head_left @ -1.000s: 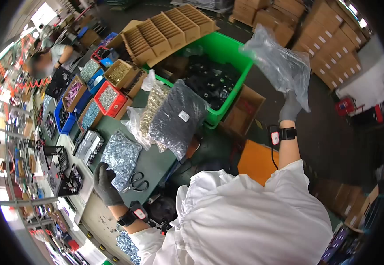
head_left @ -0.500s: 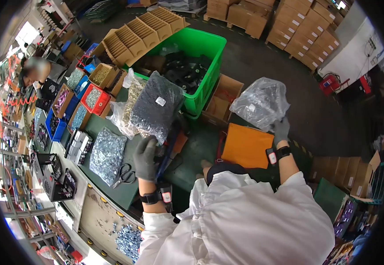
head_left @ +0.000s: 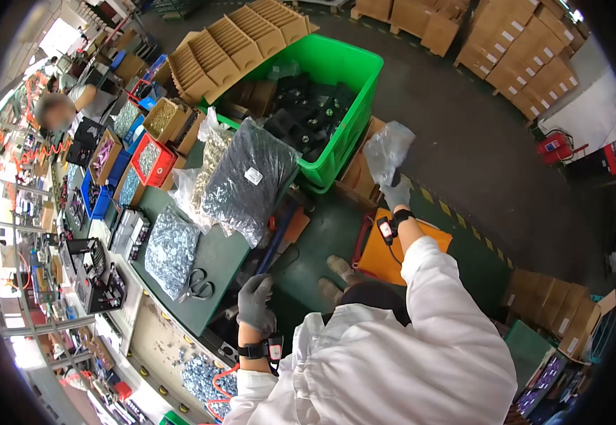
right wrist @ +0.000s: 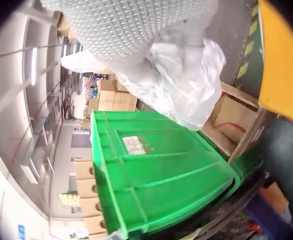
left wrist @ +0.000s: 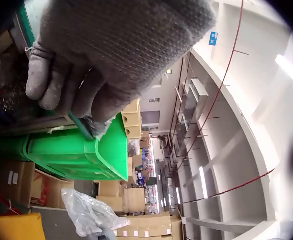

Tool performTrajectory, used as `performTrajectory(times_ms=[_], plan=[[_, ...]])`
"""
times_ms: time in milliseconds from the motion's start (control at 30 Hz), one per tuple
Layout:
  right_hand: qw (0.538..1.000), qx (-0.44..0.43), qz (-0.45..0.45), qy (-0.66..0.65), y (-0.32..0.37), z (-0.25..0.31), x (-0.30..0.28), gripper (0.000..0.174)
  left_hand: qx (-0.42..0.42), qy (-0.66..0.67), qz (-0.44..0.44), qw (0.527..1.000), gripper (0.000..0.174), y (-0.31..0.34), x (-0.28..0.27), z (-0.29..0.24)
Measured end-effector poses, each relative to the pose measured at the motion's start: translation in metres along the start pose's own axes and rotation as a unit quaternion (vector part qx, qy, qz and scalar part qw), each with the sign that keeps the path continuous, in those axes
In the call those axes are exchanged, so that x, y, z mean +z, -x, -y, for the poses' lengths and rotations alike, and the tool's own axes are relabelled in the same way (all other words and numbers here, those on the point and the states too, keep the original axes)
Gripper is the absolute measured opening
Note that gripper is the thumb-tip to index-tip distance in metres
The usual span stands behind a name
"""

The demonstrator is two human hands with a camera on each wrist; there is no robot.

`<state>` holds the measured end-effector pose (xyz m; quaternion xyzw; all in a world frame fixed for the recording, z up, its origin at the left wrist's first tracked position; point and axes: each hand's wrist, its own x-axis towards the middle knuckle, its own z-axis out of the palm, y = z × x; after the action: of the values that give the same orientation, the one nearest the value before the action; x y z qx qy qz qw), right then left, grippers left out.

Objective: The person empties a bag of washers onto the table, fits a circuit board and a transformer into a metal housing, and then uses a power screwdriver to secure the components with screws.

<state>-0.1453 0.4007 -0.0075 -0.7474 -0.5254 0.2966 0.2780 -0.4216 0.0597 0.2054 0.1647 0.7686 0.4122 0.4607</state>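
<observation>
My gloved right hand (head_left: 396, 193) grips a crumpled clear plastic bag (head_left: 387, 150) out to the right, beside the green bin. In the right wrist view the bag (right wrist: 189, 82) hangs below the glove, in front of the bin wall. My gloved left hand (head_left: 254, 301) hovers just off the bench edge, its fingers loosely bent with nothing in them. Close by on the bench lie black-handled scissors (head_left: 197, 285) and a clear bag of small bluish metal parts (head_left: 171, 253). Behind them, a packed bag of dark parts (head_left: 250, 180) leans over a bag of brass-coloured parts (head_left: 212, 159).
A large green bin (head_left: 350, 113) holds black parts, with a cardboard divider (head_left: 241, 46) across its back rim. An open carton (head_left: 354, 180) stands beside it. An orange sheet (head_left: 428, 244) lies low near my right arm. Red and blue trays line the bench; another person sits farther back.
My right hand has swung the plastic bag inward to the left, toward the bin, and the bag has bunched smaller. My left hand has moved off the bench and nearer my body.
</observation>
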Motion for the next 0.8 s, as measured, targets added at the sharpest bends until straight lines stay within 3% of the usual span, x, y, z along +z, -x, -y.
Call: performTrajectory(times_ms=[100,133,167,233,300,367,433,533,600,633,700,767,800], plan=[[0.96,0.051,0.273,0.016,0.007,-0.008,0.012,0.046,-0.036,0.034,-0.054,0.997,0.024,0.012,-0.008,0.004],[0.914,-0.149,0.292,0.24,-0.002,-0.031,0.027,0.046,-0.043,0.063,-0.074,0.994,0.023,0.021,-0.009,0.002],[0.896,-0.083,0.347,0.266,0.015,0.002,0.002,0.045,-0.053,0.093,-0.097,0.99,0.022,0.029,-0.009,0.005],[0.851,-0.136,0.336,0.379,0.005,-0.025,0.004,0.037,-0.063,0.098,-0.136,0.984,0.02,0.04,-0.01,0.023],[0.814,-0.134,0.335,0.455,0.0,-0.024,-0.011,0.031,-0.032,0.091,-0.153,0.983,0.019,0.059,-0.004,0.047],[0.743,-0.204,0.357,0.529,-0.006,-0.036,-0.016,0.031,-0.06,0.083,-0.198,0.975,0.019,0.088,0.005,0.069],[0.643,-0.355,0.396,0.551,0.008,-0.036,-0.012,0.036,-0.063,0.1,-0.245,0.962,0.018,0.113,0.015,0.079],[0.544,-0.493,0.484,0.476,0.043,-0.041,0.012,0.053,-0.073,0.0,-0.262,0.962,0.015,0.154,0.024,0.086],[0.467,-0.519,0.519,0.493,0.069,-0.05,0.039,0.053,-0.081,-0.022,-0.259,0.962,0.015,0.183,0.026,0.091],[0.421,-0.537,0.529,0.505,0.083,-0.054,0.052,0.053,-0.124,-0.028,-0.261,0.957,0.014,0.198,0.03,0.098],[0.348,-0.5,0.577,0.545,0.09,-0.082,0.08,0.047,-0.168,-0.026,-0.288,0.942,0.013,0.229,0.036,0.114],[0.308,-0.43,0.562,0.636,0.126,-0.056,0.08,0.039,-0.195,-0.01,-0.352,0.915,0.013,0.265,0.049,0.141],[0.316,-0.439,0.546,0.639,0.128,-0.064,0.082,0.037,-0.226,0.007,-0.39,0.893,0.012,0.281,0.053,0.149]])
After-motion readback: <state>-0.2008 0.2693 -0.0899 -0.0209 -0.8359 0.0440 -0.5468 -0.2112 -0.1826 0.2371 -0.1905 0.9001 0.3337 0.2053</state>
